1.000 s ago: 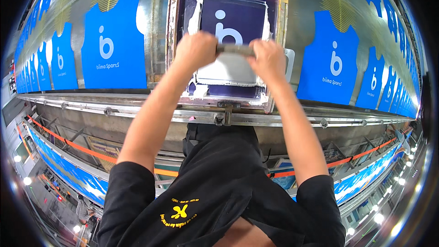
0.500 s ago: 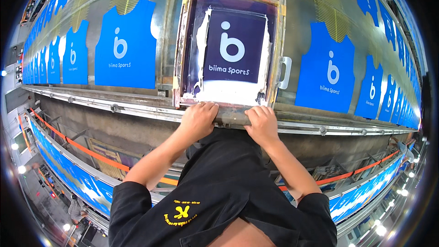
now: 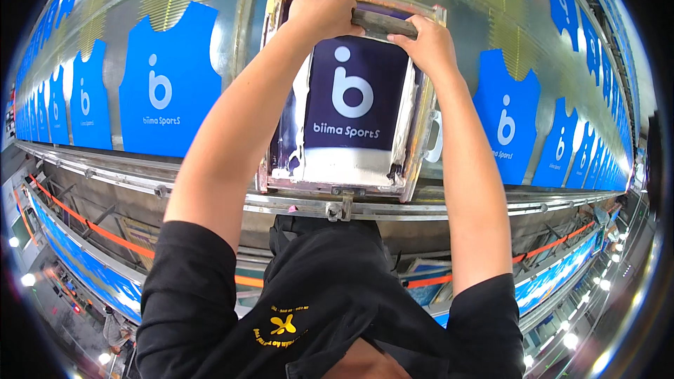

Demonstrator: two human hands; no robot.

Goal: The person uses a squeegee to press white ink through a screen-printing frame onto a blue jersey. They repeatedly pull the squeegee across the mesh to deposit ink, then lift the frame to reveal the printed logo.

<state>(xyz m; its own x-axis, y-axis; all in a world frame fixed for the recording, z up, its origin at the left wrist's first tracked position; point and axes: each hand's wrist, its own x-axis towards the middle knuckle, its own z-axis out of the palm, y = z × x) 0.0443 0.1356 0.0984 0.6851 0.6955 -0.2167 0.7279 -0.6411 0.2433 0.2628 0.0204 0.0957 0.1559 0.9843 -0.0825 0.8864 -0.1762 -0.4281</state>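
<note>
A printing screen in a worn frame [image 3: 420, 126] lies on the long table before me. Its dark mesh [image 3: 385, 63] bears a pale round logo with lettering below. White ink [image 3: 344, 160] lies thick along the near end and smeared down both sides. Both my hands grip a squeegee [image 3: 385, 23] with a greyish, worn handle, held across the far end of the frame. My left hand [image 3: 321, 14] is closed round its left end, my right hand [image 3: 431, 45] round its right. The squeegee's blade is hidden from view.
Blue printed vest-shaped fabric pieces lie on either side, one piece [image 3: 175, 70] to the left, another [image 3: 507, 119] to the right. A white handle [image 3: 435, 137] sticks out from the frame's right side. A metal rail [image 3: 281, 205] runs along the table's near edge.
Both hands have gone from the near edge of the frame to its far end, taking the squeegee along. My arms are now stretched out over the screen.
</note>
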